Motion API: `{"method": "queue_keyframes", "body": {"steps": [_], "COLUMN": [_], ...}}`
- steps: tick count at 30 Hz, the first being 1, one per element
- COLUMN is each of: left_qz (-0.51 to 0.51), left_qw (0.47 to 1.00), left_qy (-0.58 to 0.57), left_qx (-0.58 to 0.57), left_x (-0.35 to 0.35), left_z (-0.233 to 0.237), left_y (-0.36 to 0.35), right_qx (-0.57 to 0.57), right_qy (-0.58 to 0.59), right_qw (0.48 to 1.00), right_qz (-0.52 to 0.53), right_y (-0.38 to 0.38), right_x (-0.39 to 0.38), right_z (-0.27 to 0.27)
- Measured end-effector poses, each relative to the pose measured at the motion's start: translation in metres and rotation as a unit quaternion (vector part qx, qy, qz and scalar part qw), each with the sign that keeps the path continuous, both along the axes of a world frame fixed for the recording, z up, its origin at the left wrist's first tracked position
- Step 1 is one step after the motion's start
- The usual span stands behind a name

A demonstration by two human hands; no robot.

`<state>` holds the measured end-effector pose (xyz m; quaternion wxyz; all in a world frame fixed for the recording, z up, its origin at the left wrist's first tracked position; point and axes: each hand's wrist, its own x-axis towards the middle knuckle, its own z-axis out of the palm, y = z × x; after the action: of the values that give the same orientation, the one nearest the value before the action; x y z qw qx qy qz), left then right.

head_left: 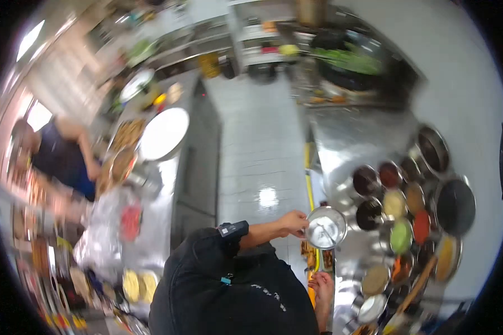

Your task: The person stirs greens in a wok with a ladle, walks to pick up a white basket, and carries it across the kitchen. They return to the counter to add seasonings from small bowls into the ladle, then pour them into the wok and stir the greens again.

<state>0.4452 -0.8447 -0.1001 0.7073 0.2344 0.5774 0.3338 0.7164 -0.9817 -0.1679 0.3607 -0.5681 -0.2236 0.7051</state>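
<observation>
My left hand (pixel 292 224) is closed on the rim of a round metal bowl (pixel 341 237), held up at the edge of the steel counter. White contents (pixel 322 228) lie in the bowl, and a thin utensil seems to rest in them; blur hides its kind. My right hand (pixel 322 286) is lower and nearer my body, apart from the bowl. Its fingers are loosely bent and slightly apart, with nothing visible in them. A yellow strip (pixel 309 192) runs along the counter edge close to both hands.
Several seasoning containers, among them a green-filled one (pixel 401 237), crowd the steel counter (pixel 346 137) at right. A wok (pixel 349 64) with greens sits on the stove ahead. Across the aisle (pixel 257 145), a worktop holds a white plate (pixel 164 134); a person (pixel 67 151) stands beyond it.
</observation>
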Motion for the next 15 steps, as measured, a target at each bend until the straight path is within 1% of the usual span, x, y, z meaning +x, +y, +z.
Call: {"method": "queue_keyframes", "body": {"steps": [1,4,6,7,8,9,10,11,12,13,14,15], "left_qz": [0.041,0.217,0.363,0.454,0.510,0.573,0.630,0.677,0.727,0.767,0.781,0.803], "left_qw": [0.999,0.976,0.932,0.891,0.859,0.819,0.775,0.734,0.683,0.638,0.621,0.590], "left_qy": [-0.015,0.004,0.021,-0.001,-0.020,-0.019,-0.018,-0.018,-0.028,-0.016,-0.013,-0.021], "left_qx": [0.004,-0.004,0.010,0.023,0.037,0.025,0.039,0.054,0.067,0.067,0.070,0.086], "left_x": [-0.025,-0.100,-0.152,-0.179,-0.208,-0.232,-0.258,-0.280,-0.300,-0.320,-0.337,-0.354], "left_z": [-0.002,0.008,0.000,-0.013,-0.025,-0.015,-0.019,-0.024,-0.014,-0.023,-0.029,-0.053], "left_y": [-0.002,-0.012,-0.021,-0.030,-0.038,-0.053,-0.068,-0.080,-0.091,-0.106,-0.124,-0.145], "right_qx": [-0.008,0.008,0.023,0.017,0.012,0.003,-0.003,0.004,0.012,0.018,0.031,0.031], "right_qy": [-0.008,-0.026,-0.045,-0.058,-0.069,-0.075,-0.081,-0.095,-0.107,-0.127,-0.141,-0.114], "right_qw": [0.999,0.991,0.983,0.979,0.975,0.970,0.965,0.955,0.944,0.923,0.904,0.893], "right_qz": [0.047,0.134,0.177,0.195,0.209,0.230,0.251,0.281,0.311,0.363,0.402,0.434], "right_y": [0.019,0.076,0.112,0.126,0.141,0.156,0.170,0.182,0.195,0.207,0.217,0.227], "right_x": [-0.013,-0.046,-0.072,-0.089,-0.108,-0.128,-0.148,-0.172,-0.199,-0.228,-0.256,-0.284], "right_z": [0.003,0.008,0.003,0.002,0.001,-0.003,-0.011,-0.011,-0.012,-0.011,-0.017,-0.030]}}
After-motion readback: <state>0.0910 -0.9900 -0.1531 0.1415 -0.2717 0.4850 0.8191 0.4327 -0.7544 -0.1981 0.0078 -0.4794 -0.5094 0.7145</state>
